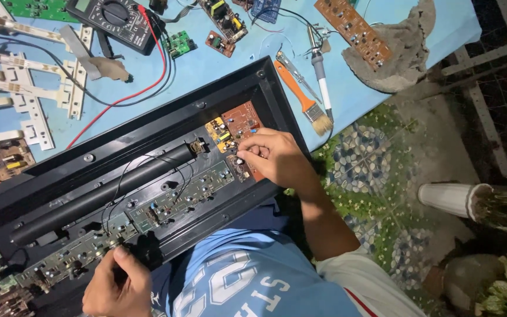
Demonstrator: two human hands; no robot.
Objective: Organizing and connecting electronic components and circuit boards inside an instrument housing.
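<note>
The right hand [274, 159] is pinching a part on the brown board [243, 120] at the open case's [148, 126] right end; the left hand [118, 285] is gripping its near edge; boards are sitting exposed, still wired in

Landmark: open casing [89, 161], lying diagonally on the table [218, 70]. Inside it: circuit boards [177, 196] along the near edge, a small board [239, 126] at its right end. Right hand [274, 158] on that small board; left hand [118, 285] at the casing's near-left edge. Behind the casing: multimeter [118, 20]. Right of it: paintbrush [303, 97], soldering iron [321, 73].
</note>
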